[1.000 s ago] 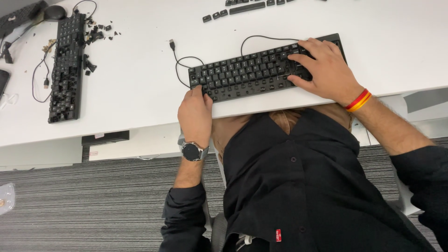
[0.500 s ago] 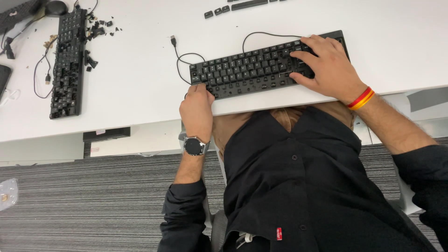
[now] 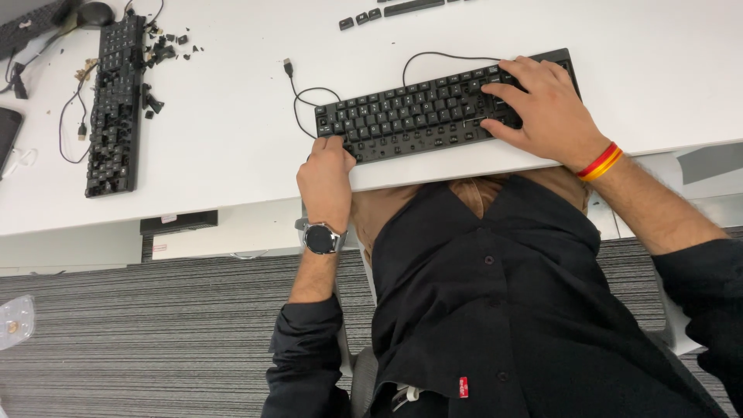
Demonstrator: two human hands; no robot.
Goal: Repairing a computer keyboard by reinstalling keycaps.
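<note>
A black keyboard (image 3: 418, 116) lies at an angle on the white desk (image 3: 232, 131), close to its near edge. My left hand (image 3: 326, 174), with a watch on its wrist, has its fingers curled on the keyboard's near left corner. My right hand (image 3: 542, 108), with a red and yellow wristband, covers the keyboard's right end, fingers over the keys and thumb at the near edge. The keyboard's black cable (image 3: 298, 93) loops to the left and ends in a loose plug.
A second black keyboard (image 3: 114, 116) with many keys off lies at the desk's left, with loose keycaps (image 3: 159, 50) beside it. More keycaps (image 3: 387, 11) sit at the top edge. A mouse (image 3: 94, 11) is at the far left. Below is striped carpet (image 3: 139, 340).
My left hand has risen from the desk's front edge to the keyboard's near left corner. My right hand stays on the keyboard's right end.
</note>
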